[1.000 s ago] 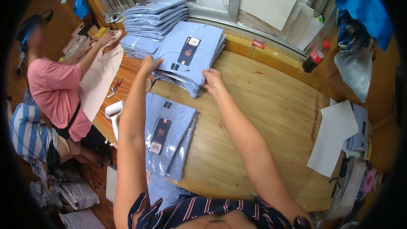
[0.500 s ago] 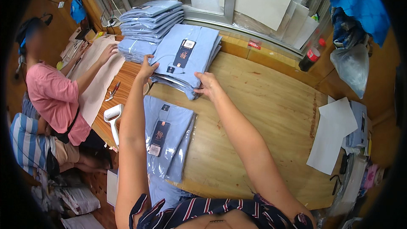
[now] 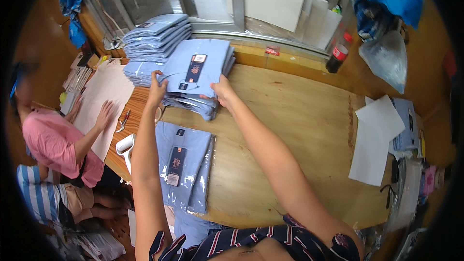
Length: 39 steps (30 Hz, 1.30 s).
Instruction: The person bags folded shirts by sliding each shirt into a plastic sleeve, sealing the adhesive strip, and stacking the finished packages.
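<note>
A folded light-blue garment [image 3: 175, 71] with a dark tag lies on top of a stack at the far side of the table. My left hand [image 3: 157, 91] grips its near left corner, fingers on top. At its near right edge my right hand [image 3: 222, 90] pinches the fabric, thumb above and fingers partly beneath. Under it more folded blue garments [image 3: 200, 108] show at the near edge. Closer to me, between my forearms, lies another folded blue garment [image 3: 166, 137], tagged and in a clear bag.
A taller pile of bagged garments [image 3: 157, 38] stands behind left. Left are a white roller [image 3: 126, 144], red-handled snips [image 3: 123, 121] and a co-worker in pink [image 3: 53, 140] at cream fabric [image 3: 108, 84]. A cola bottle [image 3: 338, 54] and white sheets [image 3: 369, 150] are right of the wooden table [image 3: 280, 140].
My view has shifted, and both hands keep hold of the top garment, its near edge now standing out more from the stack. The co-worker's raised hand has come down onto the cream fabric.
</note>
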### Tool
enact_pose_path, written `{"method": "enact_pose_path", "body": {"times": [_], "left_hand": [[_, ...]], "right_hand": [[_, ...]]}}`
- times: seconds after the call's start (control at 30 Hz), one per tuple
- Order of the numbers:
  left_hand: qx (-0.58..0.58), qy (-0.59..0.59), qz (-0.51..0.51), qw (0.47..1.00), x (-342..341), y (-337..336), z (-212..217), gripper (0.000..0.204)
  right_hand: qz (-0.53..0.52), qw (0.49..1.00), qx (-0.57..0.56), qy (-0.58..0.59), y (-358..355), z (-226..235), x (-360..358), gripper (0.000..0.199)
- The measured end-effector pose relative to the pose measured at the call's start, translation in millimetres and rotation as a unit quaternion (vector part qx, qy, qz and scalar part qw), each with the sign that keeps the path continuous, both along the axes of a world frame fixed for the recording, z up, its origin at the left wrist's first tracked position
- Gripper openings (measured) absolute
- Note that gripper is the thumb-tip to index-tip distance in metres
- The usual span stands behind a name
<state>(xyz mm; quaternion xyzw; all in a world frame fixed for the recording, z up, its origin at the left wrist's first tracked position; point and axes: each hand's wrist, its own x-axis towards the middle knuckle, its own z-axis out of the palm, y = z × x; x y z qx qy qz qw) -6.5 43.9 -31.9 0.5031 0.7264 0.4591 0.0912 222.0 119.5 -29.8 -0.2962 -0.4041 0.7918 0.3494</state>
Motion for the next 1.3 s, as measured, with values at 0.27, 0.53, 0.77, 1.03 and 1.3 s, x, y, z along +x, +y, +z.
{"method": "enact_pose_path", "body": {"times": [0.27,0.53,0.77,1.03,1.3], "left_hand": [[0.014,0.034,-0.071,0.997,192.4,-106.4,20.4,0.013],[-0.130,-0.078,-0.331,0.931,401.2,-249.2,-68.8,0.022],[-0.506,0.147,-0.489,0.696,454.3,-245.0,-6.5,0.033],[-0.120,0.272,-0.542,0.786,565.2,-212.5,-0.3,0.032],[0.014,0.427,-0.464,0.776,659.6,-136.7,-73.4,0.049]], "right_hand": [[0.041,0.989,0.138,-0.030,-76.6,25.1,185.8,0.034],[-0.079,0.952,0.140,-0.262,-250.6,-58.4,442.5,0.043],[-0.389,0.556,0.105,-0.727,-284.3,-17.9,643.7,0.018],[-0.402,0.354,0.000,-0.845,-282.4,-18.6,796.8,0.016],[-0.412,0.489,0.007,-0.768,-303.8,16.1,832.1,0.012]]}}
